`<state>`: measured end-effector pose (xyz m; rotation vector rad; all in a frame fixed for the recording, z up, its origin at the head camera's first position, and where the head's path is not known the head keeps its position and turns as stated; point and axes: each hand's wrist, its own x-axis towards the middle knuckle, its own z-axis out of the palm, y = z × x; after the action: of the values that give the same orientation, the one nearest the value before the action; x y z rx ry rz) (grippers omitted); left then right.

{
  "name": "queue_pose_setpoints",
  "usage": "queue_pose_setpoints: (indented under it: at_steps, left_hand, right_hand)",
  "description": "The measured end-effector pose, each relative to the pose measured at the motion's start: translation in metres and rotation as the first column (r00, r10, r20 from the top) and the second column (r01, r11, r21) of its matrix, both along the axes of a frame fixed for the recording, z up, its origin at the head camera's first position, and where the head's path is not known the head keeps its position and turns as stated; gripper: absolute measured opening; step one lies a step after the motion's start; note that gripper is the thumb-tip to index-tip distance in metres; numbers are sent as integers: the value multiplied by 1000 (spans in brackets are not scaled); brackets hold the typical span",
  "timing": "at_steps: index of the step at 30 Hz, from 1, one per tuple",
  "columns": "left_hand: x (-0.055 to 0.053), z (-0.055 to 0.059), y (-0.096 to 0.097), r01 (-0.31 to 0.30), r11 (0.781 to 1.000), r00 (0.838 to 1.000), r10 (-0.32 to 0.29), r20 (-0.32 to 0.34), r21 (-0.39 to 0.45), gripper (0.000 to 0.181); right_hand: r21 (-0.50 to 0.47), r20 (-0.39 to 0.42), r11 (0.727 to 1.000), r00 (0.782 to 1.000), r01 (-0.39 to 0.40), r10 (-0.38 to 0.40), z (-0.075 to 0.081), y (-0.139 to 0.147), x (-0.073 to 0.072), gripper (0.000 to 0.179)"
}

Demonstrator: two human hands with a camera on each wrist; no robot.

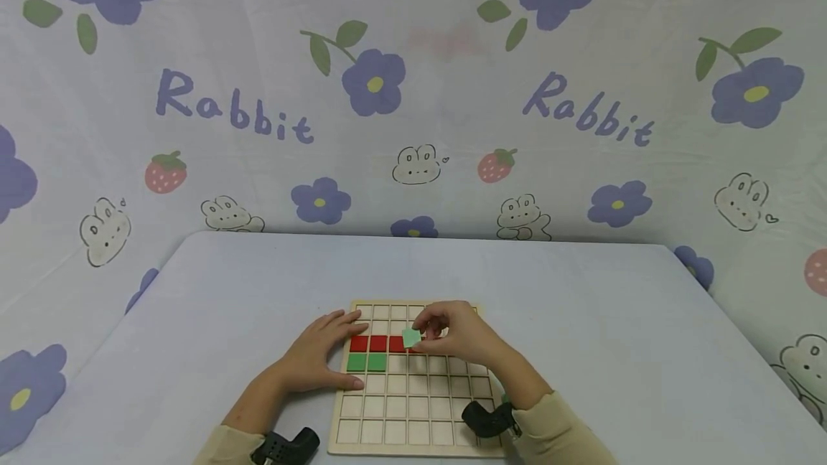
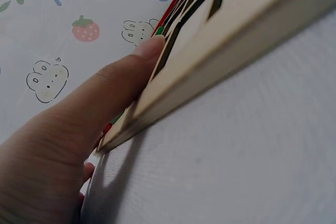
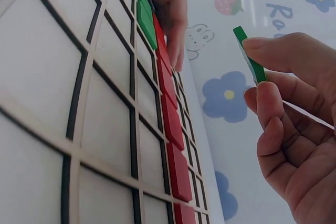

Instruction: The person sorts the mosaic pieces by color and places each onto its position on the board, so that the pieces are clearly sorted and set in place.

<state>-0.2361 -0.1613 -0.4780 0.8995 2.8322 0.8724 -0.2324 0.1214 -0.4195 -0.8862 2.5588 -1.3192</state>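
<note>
My right hand [image 1: 461,336] pinches a green square tile [image 1: 411,338] between thumb and fingers. The tile is raised and tilted above a wooden grid board [image 1: 416,449]. In the right wrist view the green tile [image 3: 249,53] shows edge-on, apart from the board. My left hand [image 1: 316,354] rests on the board's left side with fingers spread, its thumb [image 2: 121,85] lying over the edge. A row of red tiles [image 1: 377,344] fills cells across the board, partly hidden by my right hand. Two green tiles [image 1: 366,362] lie in the row nearer me, at the left.
The board lies on a white-covered table [image 1: 194,307]. A printed cloth [image 1: 413,113] with flowers and rabbits hangs behind it. Black cameras sit on the left wrist [image 1: 287,447] and right wrist [image 1: 487,420]. A bit of green [image 1: 505,398] shows by the right wrist, mostly hidden.
</note>
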Motion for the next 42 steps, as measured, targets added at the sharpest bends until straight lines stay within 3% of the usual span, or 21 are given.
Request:
queue_pose_setpoints:
  at_steps: [31,42]
  left_hand:
    - [3,4,-2,9,1000,1000,-9,14,23,87]
    - [3,2,-3,17,1000,1000,-17,2,18,87]
  right_hand:
    - [64,-7,998,1000,-11,11,-10,-27,7,21]
    - [74,37,997,999,-15,12,-17,-29,11,21]
